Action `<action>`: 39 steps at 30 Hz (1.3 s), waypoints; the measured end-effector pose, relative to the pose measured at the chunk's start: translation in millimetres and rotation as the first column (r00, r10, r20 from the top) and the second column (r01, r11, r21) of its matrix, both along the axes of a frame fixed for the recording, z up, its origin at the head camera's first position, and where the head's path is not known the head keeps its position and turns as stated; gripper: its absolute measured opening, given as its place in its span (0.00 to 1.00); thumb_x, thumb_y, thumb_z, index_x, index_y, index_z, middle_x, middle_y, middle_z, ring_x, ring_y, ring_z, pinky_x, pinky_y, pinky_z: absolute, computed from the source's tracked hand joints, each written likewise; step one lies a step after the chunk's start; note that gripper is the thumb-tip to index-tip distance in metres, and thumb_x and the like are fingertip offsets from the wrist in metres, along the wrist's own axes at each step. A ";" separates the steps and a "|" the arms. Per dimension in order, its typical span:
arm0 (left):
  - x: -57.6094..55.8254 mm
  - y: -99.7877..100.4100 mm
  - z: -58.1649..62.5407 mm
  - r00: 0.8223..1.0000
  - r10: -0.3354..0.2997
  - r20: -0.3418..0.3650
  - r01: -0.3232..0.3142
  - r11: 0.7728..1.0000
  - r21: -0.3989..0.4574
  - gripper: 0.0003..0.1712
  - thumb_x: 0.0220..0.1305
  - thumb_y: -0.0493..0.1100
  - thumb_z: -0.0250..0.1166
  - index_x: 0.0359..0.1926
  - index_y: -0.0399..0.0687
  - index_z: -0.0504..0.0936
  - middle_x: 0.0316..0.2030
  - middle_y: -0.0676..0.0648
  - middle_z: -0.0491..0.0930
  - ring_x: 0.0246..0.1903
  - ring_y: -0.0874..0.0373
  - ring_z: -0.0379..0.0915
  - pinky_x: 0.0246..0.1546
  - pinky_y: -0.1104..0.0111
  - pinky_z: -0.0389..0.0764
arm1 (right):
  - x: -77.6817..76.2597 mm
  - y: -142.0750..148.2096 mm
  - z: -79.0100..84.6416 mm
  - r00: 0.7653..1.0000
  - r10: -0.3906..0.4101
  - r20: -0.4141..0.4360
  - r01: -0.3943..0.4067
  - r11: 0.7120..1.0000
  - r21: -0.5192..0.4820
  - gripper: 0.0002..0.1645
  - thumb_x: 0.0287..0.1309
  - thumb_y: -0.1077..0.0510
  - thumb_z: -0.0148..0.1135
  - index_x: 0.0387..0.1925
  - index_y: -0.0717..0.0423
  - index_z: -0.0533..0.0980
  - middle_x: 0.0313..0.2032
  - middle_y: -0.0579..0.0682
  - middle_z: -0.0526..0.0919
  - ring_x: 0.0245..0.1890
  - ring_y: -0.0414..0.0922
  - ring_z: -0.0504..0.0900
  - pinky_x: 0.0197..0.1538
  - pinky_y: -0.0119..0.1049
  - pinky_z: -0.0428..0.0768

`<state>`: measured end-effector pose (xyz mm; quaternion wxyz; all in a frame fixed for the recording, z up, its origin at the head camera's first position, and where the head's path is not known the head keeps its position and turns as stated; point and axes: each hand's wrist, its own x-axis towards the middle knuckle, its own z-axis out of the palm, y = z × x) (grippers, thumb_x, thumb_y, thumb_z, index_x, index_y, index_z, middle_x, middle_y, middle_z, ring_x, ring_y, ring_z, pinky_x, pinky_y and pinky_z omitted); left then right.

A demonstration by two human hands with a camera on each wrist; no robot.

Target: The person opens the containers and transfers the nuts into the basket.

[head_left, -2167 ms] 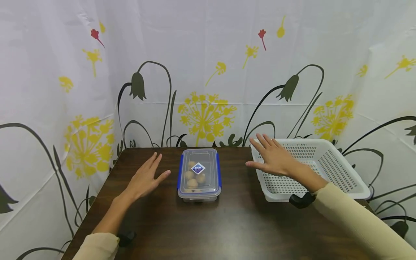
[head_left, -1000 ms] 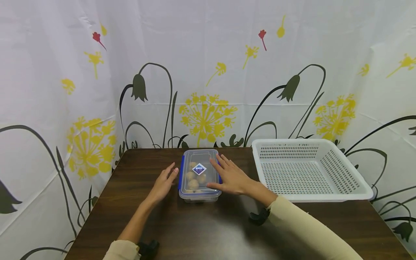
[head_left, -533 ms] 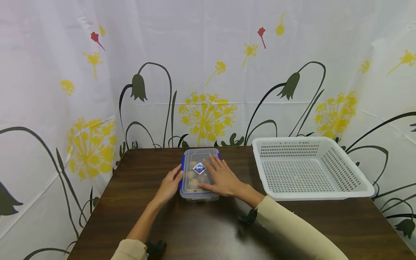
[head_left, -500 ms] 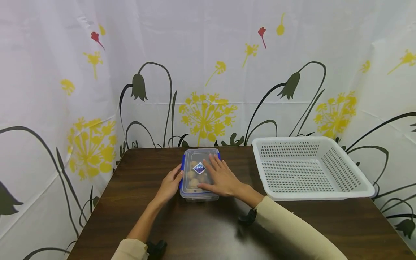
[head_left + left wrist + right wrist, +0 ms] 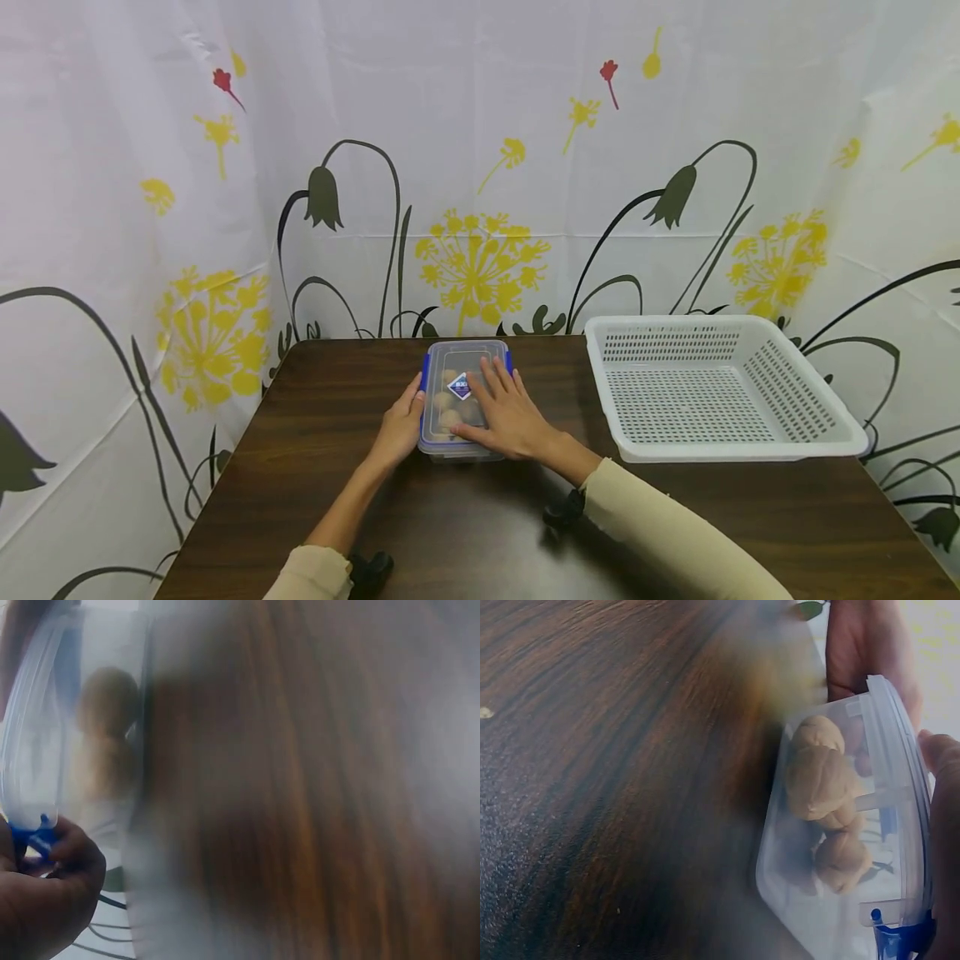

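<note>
A clear plastic food container (image 5: pixel 450 358) with blue side latches stands on the dark wooden table in the head view. Several round tan lumps, walnut-like with seams (image 5: pixel 821 782), lie inside it. My left hand (image 5: pixel 397 427) is at its left side; in the left wrist view its thumb and finger pinch the blue latch (image 5: pixel 39 838). Spread over the lid's right half is my right hand (image 5: pixel 513 417), its fingers straight and resting on the top. That hand covers the right part of the lid and part of the diamond-shaped label (image 5: pixel 458 386).
To the right, a white perforated plastic basket (image 5: pixel 615 442) stands on the table near its back edge. Behind the table (image 5: pixel 465 533) hangs a white curtain (image 5: pixel 487 100) printed with flowers. Each wrist wears a black device (image 5: pixel 562 508).
My right hand has come left from over the basket onto the lid. My left hand has moved right to the container and taken hold of its left latch.
</note>
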<state>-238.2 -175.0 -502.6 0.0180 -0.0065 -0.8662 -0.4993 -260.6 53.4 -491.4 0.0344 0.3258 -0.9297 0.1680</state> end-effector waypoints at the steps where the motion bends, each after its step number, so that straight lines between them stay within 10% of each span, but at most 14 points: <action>1: -0.5 1.3 -0.3 1.000 -0.001 -0.011 0.001 1.000 -0.012 0.31 0.87 0.43 0.42 0.83 0.39 0.55 0.75 0.26 0.64 0.72 0.28 0.64 0.74 0.37 0.62 | 0.1 0.0 -0.9 1.000 -0.001 -0.004 0.001 1.000 -0.002 0.57 0.70 0.23 0.50 0.84 0.57 0.54 0.84 0.66 0.44 0.84 0.64 0.40 0.81 0.67 0.45; 15: -0.9 5.7 1.6 0.994 -0.028 -0.103 0.012 0.988 -0.156 0.29 0.86 0.37 0.40 0.80 0.30 0.56 0.71 0.22 0.67 0.70 0.25 0.66 0.73 0.37 0.64 | -0.8 -0.6 -7.0 1.000 -0.011 0.014 0.011 1.000 -0.015 0.57 0.70 0.23 0.50 0.84 0.55 0.53 0.84 0.65 0.42 0.84 0.63 0.36 0.80 0.68 0.42; 39: -2.0 6.5 7.3 0.994 -0.044 -0.102 0.027 0.986 -0.166 0.27 0.85 0.36 0.40 0.78 0.30 0.59 0.61 0.21 0.77 0.60 0.28 0.78 0.63 0.37 0.76 | -0.9 -1.1 -7.8 1.000 -0.015 0.003 0.015 1.000 -0.027 0.56 0.71 0.25 0.51 0.84 0.56 0.55 0.84 0.65 0.44 0.84 0.65 0.38 0.79 0.70 0.45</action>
